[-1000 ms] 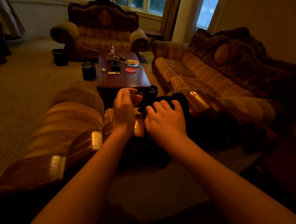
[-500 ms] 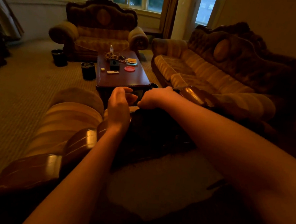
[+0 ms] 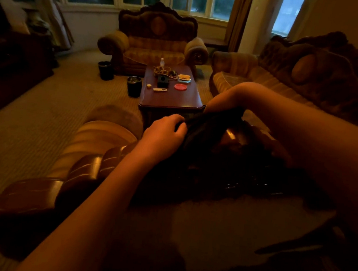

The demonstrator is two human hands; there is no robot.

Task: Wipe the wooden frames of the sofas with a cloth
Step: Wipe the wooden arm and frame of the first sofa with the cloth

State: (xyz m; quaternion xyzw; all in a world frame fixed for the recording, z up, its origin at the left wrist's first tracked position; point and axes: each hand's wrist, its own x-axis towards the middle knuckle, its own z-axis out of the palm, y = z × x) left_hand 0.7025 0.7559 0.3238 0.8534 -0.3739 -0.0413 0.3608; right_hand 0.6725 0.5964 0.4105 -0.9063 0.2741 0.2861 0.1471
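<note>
Polished dark wood runs along the near sofa's frame, its glossy scalloped rail curving from the lower left up toward the middle, beside a striped upholstered armrest. Just right of where that rail disappears, the left hand has its fingers curled over and pinches the near edge of a dark cloth. The cloth is draped over the carved top of the frame, where a shiny patch of wood shows through the gloom. Further right, the right hand reaches over the far side of the cloth; its wrist is bent down and its fingers are hidden behind the fabric, so whether they grip or merely press cannot be told.

The step in hand looks like gathering or repositioning the cloth on the crest before the next stroke. To do it well, I would keep the left pinch anchoring the near edge so the cloth does not slide off, let the right palm flatten the fabric against the wood, and follow the curves of the carving rather than skimming over them, since grooves likely hold dust. The light is dim, so going by feel matters.

Beyond the hands stands the table carrying small items, well apart from the work, with two more sofas behind it.
</note>
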